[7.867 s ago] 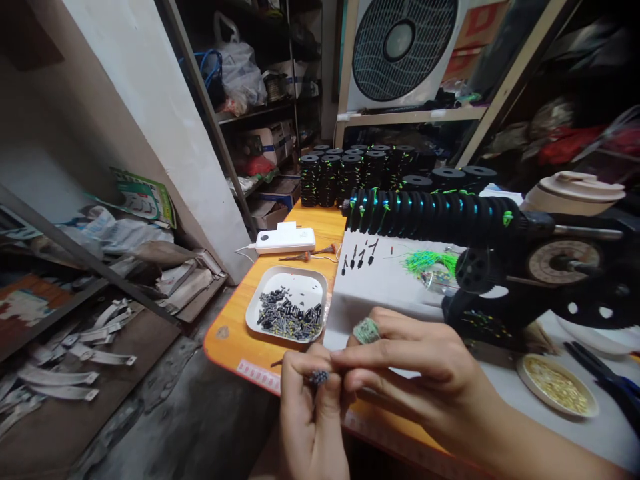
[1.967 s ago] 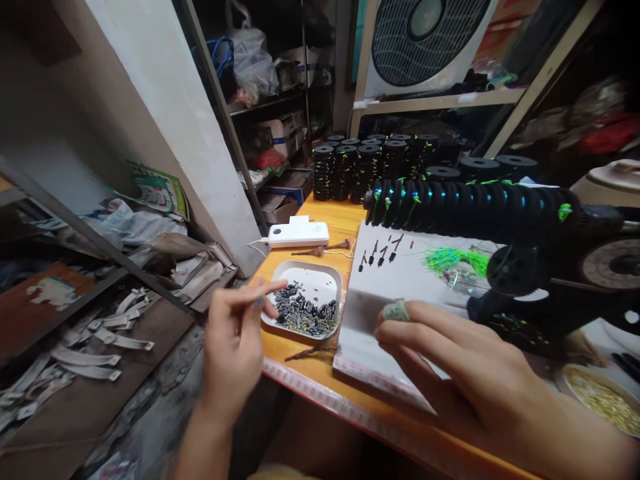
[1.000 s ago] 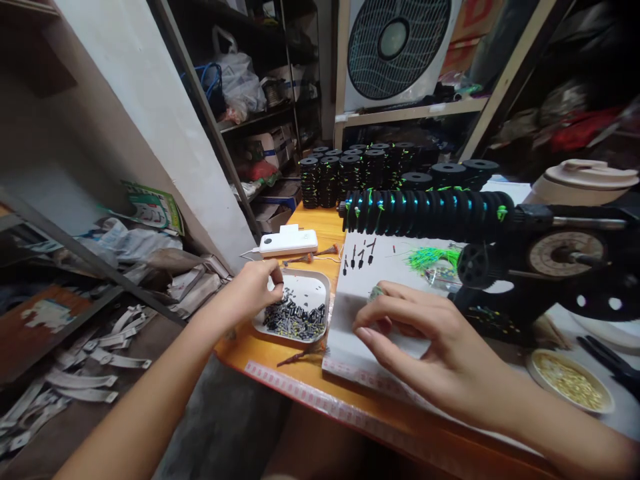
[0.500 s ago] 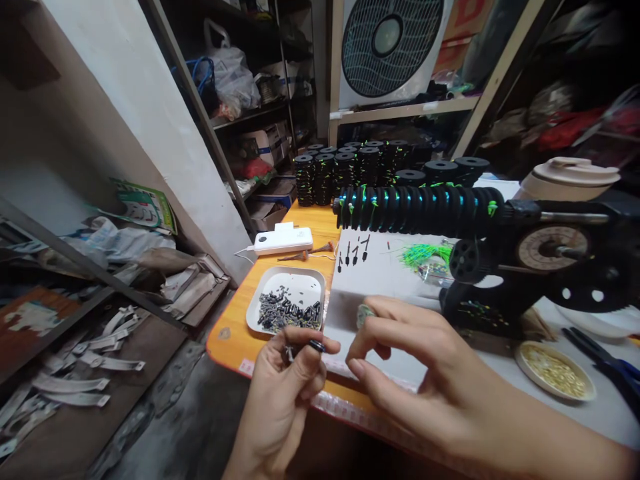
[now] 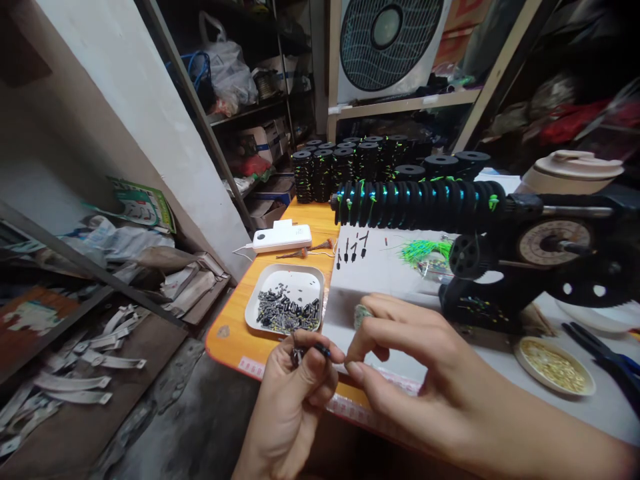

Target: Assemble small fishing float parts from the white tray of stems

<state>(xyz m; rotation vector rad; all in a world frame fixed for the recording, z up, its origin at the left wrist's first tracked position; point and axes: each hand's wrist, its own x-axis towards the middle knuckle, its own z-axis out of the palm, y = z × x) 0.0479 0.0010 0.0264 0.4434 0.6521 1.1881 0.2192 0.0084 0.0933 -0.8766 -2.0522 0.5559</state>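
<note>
My left hand (image 5: 293, 393) is closed, pinching a small black cylindrical part (image 5: 321, 349) between thumb and forefinger. More small dark bits lie partly hidden in its curled fingers. My right hand (image 5: 415, 360) is closed too, thumb and forefinger tips together right beside the left fingertips. Whatever it pinches, if anything, is too small to make out. A greenish wrap (image 5: 362, 313) sits around one of its fingertips. Just beyond the left hand is a white square tray (image 5: 253, 300) filled with small black and grey parts (image 5: 285, 312). Several thin black pieces (image 5: 354, 250) lie in a row on the white sheet (image 5: 345, 287).
A black machine (image 5: 500, 260) carries a ridged black spool (image 5: 415, 203) above the table's right side. Green strands (image 5: 423, 251) lie below it. A dish of gold bits (image 5: 553, 367) and scissors (image 5: 605, 360) sit at right. A power bank (image 5: 283, 237) and upright black spools (image 5: 345, 170) stand behind.
My left hand has shifted slightly right, bringing the black part up to my right fingertips. The gap between the two hands has closed. My right hand stays almost in place.
</note>
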